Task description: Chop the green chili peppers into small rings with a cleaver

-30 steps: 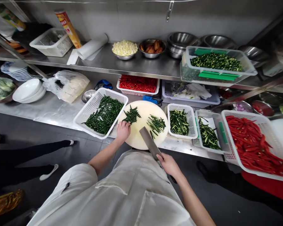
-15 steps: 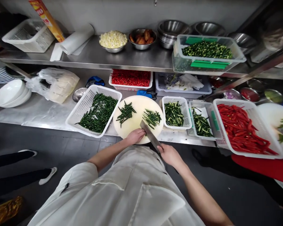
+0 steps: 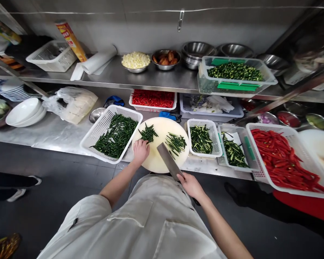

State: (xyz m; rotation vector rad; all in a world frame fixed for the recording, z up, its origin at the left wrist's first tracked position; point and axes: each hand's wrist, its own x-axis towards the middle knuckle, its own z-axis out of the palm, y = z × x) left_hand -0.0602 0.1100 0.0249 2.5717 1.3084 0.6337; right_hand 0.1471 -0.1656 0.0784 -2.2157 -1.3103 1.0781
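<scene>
My right hand [image 3: 191, 186] is wrapped around the handle of a cleaver [image 3: 167, 160], its broad blade tilted over the round cutting board [image 3: 158, 163]. My left hand [image 3: 141, 151] is at the board's left side, fingers stretched forward to the near edge of a small pile of whole green chillies [image 3: 149, 133]. Whether the fingertips pinch any chilli is too small to tell. Right of the blade lie cut green chillies [image 3: 175, 143]. A white basket of whole green chillies [image 3: 116, 135] stands left of the board, and a smaller basket of split green chillies [image 3: 201, 139] stands right of it.
A clear tub [image 3: 234, 153] with more cut chillies and a basket of red chillies [image 3: 288, 158] stand farther right. Behind the board is a basket of chopped red chillies [image 3: 152, 99]. The upper shelf [image 3: 102, 81] holds bowls and a tub of chopped greens [image 3: 234, 72].
My left hand has moved from the cleaver's side at the board's near edge leftward to the whole chilli pile. The cleaver stays in my right hand. The view has tilted up slightly.
</scene>
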